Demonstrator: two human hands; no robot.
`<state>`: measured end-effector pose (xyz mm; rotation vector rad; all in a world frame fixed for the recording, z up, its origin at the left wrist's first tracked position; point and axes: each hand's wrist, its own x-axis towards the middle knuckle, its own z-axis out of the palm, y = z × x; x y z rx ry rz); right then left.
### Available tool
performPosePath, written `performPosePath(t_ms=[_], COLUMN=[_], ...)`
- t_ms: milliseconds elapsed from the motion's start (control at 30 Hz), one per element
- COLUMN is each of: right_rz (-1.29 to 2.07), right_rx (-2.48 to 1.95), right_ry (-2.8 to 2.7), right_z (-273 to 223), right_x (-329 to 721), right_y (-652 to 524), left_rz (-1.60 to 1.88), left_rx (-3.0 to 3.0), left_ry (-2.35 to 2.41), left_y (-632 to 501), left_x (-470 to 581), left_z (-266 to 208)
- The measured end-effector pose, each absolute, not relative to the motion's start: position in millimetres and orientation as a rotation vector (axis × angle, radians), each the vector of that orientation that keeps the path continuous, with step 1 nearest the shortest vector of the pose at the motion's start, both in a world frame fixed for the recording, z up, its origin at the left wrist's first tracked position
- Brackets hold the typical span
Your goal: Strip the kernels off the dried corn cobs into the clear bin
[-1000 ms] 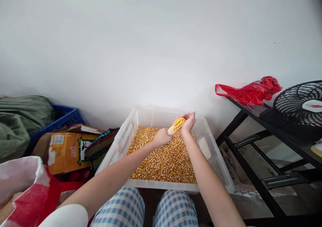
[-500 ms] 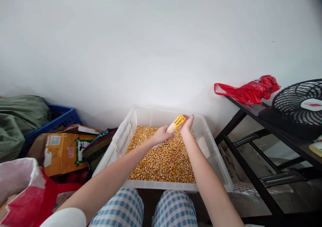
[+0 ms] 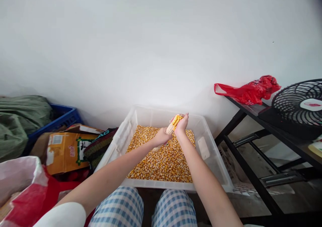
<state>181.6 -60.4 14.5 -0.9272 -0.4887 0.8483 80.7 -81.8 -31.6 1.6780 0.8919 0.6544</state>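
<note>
An ear of corn (image 3: 176, 120) is held tilted above a clear plastic bin (image 3: 213, 165). Yellow kernels cover its upper part, while the lower part is bare, pale cob. My left hand (image 3: 161, 137) is closed around the bare lower end. My right hand (image 3: 182, 123) wraps the upper end from the right, its palm and thumb against the kernels; some of its fingers are hidden behind the ear. Loose corn kernels (image 3: 161, 166) fill the bottom of the bin below both hands. A pale piece, perhaps a cob, lies on them under my left wrist.
Left of the bin are a mesh bag (image 3: 97, 153), a cardboard box (image 3: 67, 151), a blue crate (image 3: 66, 114) and a red-and-white sack (image 3: 30, 196). On the right, a black table (image 3: 284, 129) carries a red plastic bag (image 3: 251, 91) and a black fan (image 3: 299, 102). A white wall stands behind.
My right hand and the top of the corn ear have shifted slightly left, and the ear has turned a little more upright. My left hand keeps its hold on the lower end.
</note>
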Motion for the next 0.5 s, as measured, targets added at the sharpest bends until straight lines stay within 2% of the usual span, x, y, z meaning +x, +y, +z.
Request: performPosePath(t_ms=[133, 300, 433, 500], right_rz=[0.538, 0.559, 0.237, 0.205], right_rx=[-0.994, -1.009, -1.168, -1.190], right_ry=[-0.613, -0.669, -0.703, -0.671], right_z=[8.5, 2.4, 0.4, -0.8], right_x=[187.4, 197.6, 209.9, 212.8], right_y=[-56.5, -54.2, -57.0, -56.1], left_rz=[0.599, 0.550, 0.553, 0.573], left_rx=[1.565, 1.485, 1.416, 1.459], left_ry=[0.796, 0.714, 0.696, 0.723], left_y=[-85.2, -83.5, -78.8, -76.8], left_x=[80.1, 73.8, 70.8, 71.9], left_z=[-30.4, -22.4, -19.3, -22.0])
